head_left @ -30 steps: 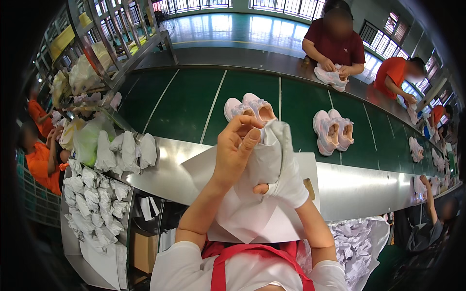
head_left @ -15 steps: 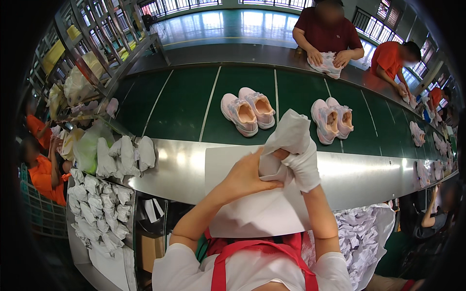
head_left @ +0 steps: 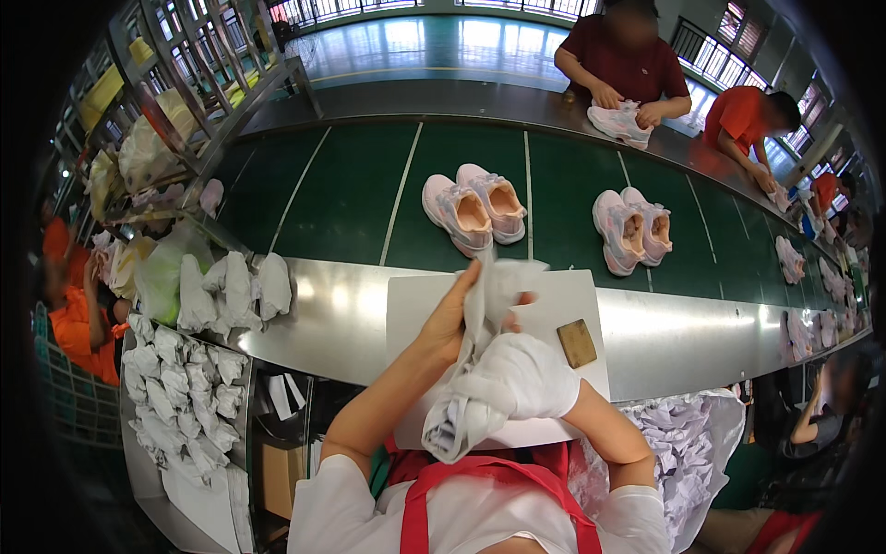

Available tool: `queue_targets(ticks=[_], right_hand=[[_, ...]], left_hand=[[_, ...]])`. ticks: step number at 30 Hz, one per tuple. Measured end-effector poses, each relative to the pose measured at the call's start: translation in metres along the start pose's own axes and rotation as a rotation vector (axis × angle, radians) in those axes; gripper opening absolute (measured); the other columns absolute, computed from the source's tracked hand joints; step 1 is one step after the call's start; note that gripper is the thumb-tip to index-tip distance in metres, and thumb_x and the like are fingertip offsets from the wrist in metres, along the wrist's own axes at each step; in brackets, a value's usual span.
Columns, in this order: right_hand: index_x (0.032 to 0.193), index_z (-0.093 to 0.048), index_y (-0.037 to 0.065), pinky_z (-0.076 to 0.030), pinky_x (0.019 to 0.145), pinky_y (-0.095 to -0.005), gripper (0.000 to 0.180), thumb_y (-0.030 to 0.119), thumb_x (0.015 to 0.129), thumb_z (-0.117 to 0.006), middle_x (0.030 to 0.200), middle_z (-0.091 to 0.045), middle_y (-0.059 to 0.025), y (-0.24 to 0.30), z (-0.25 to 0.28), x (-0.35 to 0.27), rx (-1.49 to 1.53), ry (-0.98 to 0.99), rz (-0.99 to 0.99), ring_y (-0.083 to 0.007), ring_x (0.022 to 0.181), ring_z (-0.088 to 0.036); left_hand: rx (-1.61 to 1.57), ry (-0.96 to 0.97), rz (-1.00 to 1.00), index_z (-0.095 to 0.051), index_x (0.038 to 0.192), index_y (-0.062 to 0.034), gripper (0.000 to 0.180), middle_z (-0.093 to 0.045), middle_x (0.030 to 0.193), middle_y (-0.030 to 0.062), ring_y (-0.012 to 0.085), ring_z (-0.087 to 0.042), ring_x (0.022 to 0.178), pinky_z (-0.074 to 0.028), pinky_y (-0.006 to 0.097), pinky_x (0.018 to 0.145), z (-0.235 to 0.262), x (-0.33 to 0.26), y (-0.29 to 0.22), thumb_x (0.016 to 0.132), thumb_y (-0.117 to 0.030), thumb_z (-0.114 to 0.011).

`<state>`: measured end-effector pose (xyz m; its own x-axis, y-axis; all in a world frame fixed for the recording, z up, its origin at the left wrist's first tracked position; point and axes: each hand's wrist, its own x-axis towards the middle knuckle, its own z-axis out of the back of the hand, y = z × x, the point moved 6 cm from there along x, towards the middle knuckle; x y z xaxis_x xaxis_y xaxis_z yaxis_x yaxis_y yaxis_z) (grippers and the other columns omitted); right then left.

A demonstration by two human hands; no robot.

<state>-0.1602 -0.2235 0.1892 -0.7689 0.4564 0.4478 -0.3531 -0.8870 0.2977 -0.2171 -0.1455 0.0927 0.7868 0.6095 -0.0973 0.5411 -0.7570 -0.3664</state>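
Note:
My left hand (head_left: 452, 321), bare, is closed on a strip of thin white wrapping paper (head_left: 480, 309) that stands up above the worktop. Close beside it, my right hand (head_left: 531, 365) is covered in white, apart from some fingertips that are blurred against the paper. A white paper bundle (head_left: 450, 425) with a rolled, open end hangs from the hands toward my chest; its greyish inside shows. What lies inside the bundle is hidden. Beneath both hands lies a stiff white sheet (head_left: 406, 314), with a small brown block (head_left: 577, 343) on its right part.
Two pairs of pale pink sneakers (head_left: 459, 214) (head_left: 632, 231) stand on the green conveyor belt (head_left: 341, 198). White stuffed bundles (head_left: 235, 291) are at left, above a heap of crumpled paper wads (head_left: 185, 397). A bag of crumpled paper (head_left: 688, 452) is at my right. Co-workers handle shoes opposite.
My hands have turned the paper bundle over, its thick end swinging from above down toward my chest. The brown block is uncovered. The person opposite has shifted their hands on a shoe.

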Motion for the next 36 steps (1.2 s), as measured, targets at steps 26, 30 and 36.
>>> queue_targets(ticks=[26, 30, 36], right_hand=[[0.121, -0.044, 0.004, -0.050, 0.074, -0.0355, 0.056, 0.012, 0.072, -0.068, 0.097, -0.062, -0.0176, -0.082, -0.037, -0.015, 0.374, -0.407, -0.730, -0.0327, 0.086, -0.062], [0.118, -0.049, 0.003, -0.049, 0.077, -0.0349, 0.050, 0.011, 0.073, -0.069, 0.099, -0.062, -0.0173, -0.095, -0.035, -0.020, 0.482, -0.518, -0.699, -0.0313, 0.090, -0.062], [0.114, -0.052, 0.005, -0.051, 0.071, -0.0381, 0.041, 0.016, 0.078, -0.067, 0.088, -0.064, -0.0184, -0.113, 0.008, -0.032, -0.041, -0.423, -0.762, -0.0364, 0.080, -0.063]], left_hand=[[0.856, -0.464, -0.909, -0.052, 0.109, 0.0012, 0.047, -0.063, 0.089, 0.0083, 0.0212, -0.060, 0.094, -0.043, 0.032, 0.088, -0.018, 0.004, -0.046, 0.082, -0.033, -0.068], [0.677, -0.299, -0.580, -0.056, 0.091, -0.0021, 0.035, -0.064, 0.087, 0.0114, 0.0163, -0.061, 0.089, -0.048, 0.032, 0.081, -0.006, 0.024, -0.046, 0.085, -0.035, -0.065], [0.562, -0.195, -0.590, -0.056, 0.090, -0.0072, 0.039, -0.062, 0.095, 0.0072, 0.0144, -0.057, 0.091, -0.045, 0.030, 0.085, 0.007, 0.076, -0.073, 0.094, -0.044, -0.046]])
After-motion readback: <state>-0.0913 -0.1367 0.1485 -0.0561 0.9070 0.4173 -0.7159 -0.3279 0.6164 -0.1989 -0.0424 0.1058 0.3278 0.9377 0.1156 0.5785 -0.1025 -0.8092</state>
